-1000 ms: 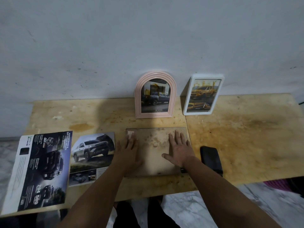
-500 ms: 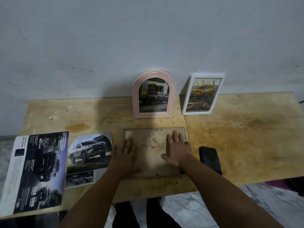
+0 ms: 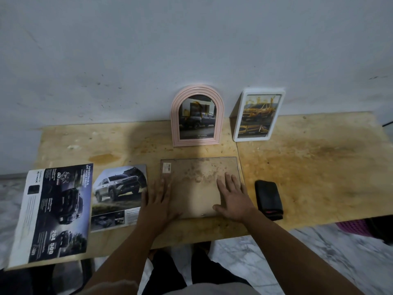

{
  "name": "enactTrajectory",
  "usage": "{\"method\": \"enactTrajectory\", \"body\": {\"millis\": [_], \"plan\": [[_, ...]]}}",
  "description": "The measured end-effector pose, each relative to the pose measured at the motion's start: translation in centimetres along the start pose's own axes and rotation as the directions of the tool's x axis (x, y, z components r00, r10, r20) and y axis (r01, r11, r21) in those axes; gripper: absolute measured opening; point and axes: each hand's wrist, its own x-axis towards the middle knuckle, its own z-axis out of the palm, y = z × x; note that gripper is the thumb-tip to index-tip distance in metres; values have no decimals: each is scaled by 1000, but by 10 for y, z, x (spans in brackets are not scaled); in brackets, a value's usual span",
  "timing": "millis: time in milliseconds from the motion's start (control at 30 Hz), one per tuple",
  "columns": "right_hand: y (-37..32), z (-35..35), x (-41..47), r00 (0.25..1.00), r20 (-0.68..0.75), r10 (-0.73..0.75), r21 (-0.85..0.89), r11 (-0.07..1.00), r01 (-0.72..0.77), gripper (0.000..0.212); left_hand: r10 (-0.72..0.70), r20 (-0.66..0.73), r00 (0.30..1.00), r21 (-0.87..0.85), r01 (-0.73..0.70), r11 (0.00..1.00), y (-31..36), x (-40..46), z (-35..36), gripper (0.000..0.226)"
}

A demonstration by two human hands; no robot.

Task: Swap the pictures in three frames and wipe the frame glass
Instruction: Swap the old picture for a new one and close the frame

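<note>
Head view: both hands [image 3: 158, 202] [image 3: 232, 199] flat, fingers spread, gripping nothing, on stained face-down frame [image 3: 197, 182]

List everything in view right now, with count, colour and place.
Pink arched picture frame: 1, upright against wall, centre.
White rectangular picture frame: 1, leaning on wall, right of pink.
Brown flat frame backing: 1, face down, front centre.
Silver truck print: 1, left of backing.
Dark brochure page: 1, far left, overhanging edge.
Black folded cloth: 1, right of backing.
Wooden table: 1, tan, stained.
Left hand, right hand: flat on backing.
</note>
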Motion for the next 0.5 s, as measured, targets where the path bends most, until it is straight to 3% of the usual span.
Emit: {"method": "enactTrajectory", "body": {"millis": [233, 500], "plan": [[12, 1, -1, 998, 69, -13, -23, 1000, 15, 104, 49, 56, 997, 108, -55, 993, -24, 2, -4, 95], [12, 5, 5, 997, 80, -9, 24, 1000, 7, 104, 55, 56, 997, 91, -60, 994, -18, 2, -7, 99]]}}
